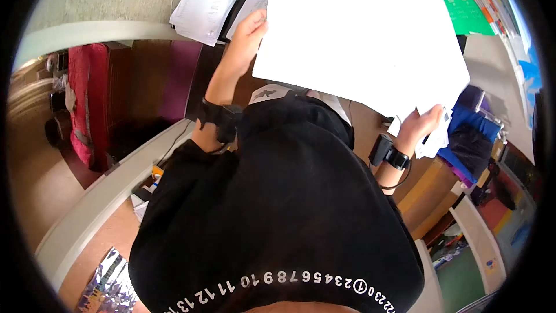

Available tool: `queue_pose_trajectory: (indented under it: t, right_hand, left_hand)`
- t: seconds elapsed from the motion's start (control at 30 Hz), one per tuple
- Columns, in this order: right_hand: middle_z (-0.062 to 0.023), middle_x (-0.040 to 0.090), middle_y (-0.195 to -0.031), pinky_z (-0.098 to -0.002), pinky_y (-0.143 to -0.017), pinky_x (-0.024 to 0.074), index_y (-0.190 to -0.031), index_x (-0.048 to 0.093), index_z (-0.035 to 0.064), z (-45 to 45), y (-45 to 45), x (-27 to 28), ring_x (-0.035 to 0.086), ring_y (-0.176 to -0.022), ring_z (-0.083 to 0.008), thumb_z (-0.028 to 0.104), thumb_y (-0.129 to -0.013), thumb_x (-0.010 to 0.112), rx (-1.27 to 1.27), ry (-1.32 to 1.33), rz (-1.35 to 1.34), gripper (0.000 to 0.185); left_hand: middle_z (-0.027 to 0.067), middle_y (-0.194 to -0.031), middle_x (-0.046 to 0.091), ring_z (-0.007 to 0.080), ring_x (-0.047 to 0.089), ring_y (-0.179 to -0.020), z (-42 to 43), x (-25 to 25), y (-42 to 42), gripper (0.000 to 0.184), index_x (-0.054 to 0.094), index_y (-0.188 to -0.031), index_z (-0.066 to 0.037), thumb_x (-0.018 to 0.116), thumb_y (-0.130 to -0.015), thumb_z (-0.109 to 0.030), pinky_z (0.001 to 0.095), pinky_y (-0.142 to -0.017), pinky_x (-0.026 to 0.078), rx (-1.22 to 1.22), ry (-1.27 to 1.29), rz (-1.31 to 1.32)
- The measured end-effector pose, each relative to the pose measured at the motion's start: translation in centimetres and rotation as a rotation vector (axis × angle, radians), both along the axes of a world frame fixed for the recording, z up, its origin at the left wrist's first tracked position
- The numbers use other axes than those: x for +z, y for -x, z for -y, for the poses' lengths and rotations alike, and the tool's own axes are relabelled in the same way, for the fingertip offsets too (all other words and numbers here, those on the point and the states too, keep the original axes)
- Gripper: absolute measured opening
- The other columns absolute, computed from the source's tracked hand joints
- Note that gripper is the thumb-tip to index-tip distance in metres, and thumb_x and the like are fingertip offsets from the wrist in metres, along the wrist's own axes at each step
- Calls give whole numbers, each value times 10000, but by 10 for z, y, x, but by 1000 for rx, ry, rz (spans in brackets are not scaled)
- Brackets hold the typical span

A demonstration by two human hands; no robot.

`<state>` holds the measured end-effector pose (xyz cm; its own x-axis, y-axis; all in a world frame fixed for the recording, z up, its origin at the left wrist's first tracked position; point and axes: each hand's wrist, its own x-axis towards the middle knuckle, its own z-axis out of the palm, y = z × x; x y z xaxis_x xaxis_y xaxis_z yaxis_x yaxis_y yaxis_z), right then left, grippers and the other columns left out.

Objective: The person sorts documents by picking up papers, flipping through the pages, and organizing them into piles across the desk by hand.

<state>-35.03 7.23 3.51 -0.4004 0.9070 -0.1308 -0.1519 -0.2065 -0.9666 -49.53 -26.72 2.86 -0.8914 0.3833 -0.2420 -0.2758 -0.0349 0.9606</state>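
Note:
A large white sheet [353, 35], overexposed and without visible print, spreads in front of my body. At its left edge, my left hand [244, 43] is closed, with the thumb and fingers pinching the border. My right hand [418, 126] is closed too, below the sheet's lower right edge, and loose white papers [434, 141] stick out beneath its fingers. Whether the right fingers also grip the large sheet is hard to tell. Just left of my left hand lies a stack of printed papers [211, 0] with a black-edged holder beside it.
A green printed sheet [463, 4] and a row of books lie at the upper right. Blue cloth [478, 124] hangs below them. A red cloth [87, 104] is at the left, and a shiny silver packet [109, 281] sits lower left.

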Motion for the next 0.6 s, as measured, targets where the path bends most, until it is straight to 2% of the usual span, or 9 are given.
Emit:
queue_pose_trajectory:
  t: [0.03, 0.13, 0.17, 0.2, 0.27, 0.37, 0.47, 0.5, 0.6]
  right_hand:
    - [-99, 519, -947, -288, -772, 433, -978, 516, -22, -16, -20, -18, 515, -839, -182, 190, -947, 434, 87, -315, 174, 229]
    - [-144, 526, -1012, -325, -828, 433, -1031, 513, -68, 1, -37, 6, 514, -896, -219, -17, -850, 544, 219, -1026, 808, 191]
    - [-146, 529, -1023, -316, -828, 427, -1048, 507, -86, 14, -37, 16, 514, -886, -228, -129, -775, 562, 232, -999, 778, 282]
    - [-145, 526, -1020, -334, -827, 427, -1066, 508, -79, 16, -42, 11, 511, -880, -226, -100, -799, 556, 239, -1000, 717, 272]
    - [-152, 527, -1031, -349, -844, 424, -1093, 500, -84, 31, -50, 12, 506, -889, -223, -93, -812, 545, 226, -950, 760, 285]
    - [-238, 517, -1070, -393, -860, 419, -1075, 483, -154, 43, -66, 3, 523, -936, -321, -78, -785, 585, 154, -762, 514, 316]
    - [-257, 510, -1076, -418, -865, 416, -1085, 471, -172, 50, -90, -8, 520, -957, -364, -94, -767, 591, 115, -796, 558, 349]
    - [-263, 510, -1080, -422, -866, 416, -1088, 469, -174, 53, -97, -11, 519, -966, -370, -91, -770, 587, 82, -659, 521, 349]
    - [-273, 501, -1132, -424, -888, 409, -1110, 467, -167, 86, -110, -7, 513, -1017, -382, -90, -793, 530, 153, -868, 753, 332]
  left_hand:
    - [81, -983, 613, 110, 589, -871, 11, 4, 6, 217, 498, -1114, 17, 396, -955, -88, 233, -771, 473, -6, 36, -41]
    - [62, -979, 610, 101, 579, -883, 44, 15, 21, 204, 511, -1097, 11, 393, -953, -71, 228, -779, 463, -36, 67, -93]
    - [58, -977, 610, 99, 576, -884, 53, 16, 28, 204, 513, -1096, 9, 394, -953, -73, 227, -782, 460, -49, 93, -134]
    - [54, -976, 609, 96, 574, -886, 62, 15, 34, 204, 515, -1095, 7, 396, -952, -75, 225, -784, 457, -62, 120, -175]
    - [36, -962, 609, 85, 569, -869, 75, 14, 43, 210, 519, -1104, 1, 413, -952, -98, 215, -784, 448, -30, 168, -240]
    - [21, -933, 608, 70, 564, -844, 93, 28, 59, 215, 524, -1106, -9, 431, -953, -127, 208, -767, 450, -77, 151, -290]
    - [13, -912, 606, 58, 560, -823, 106, 35, 74, 218, 536, -1094, -19, 449, -952, -160, 204, -748, 453, -153, 98, -342]
    - [11, -907, 606, 54, 559, -819, 108, 31, 80, 218, 540, -1091, -22, 453, -952, -167, 203, -743, 454, -146, 105, -397]
    - [15, -914, 610, 55, 563, -823, 115, 35, 91, 226, 547, -1089, -21, 461, -950, -176, 200, -742, 453, -235, 56, -410]
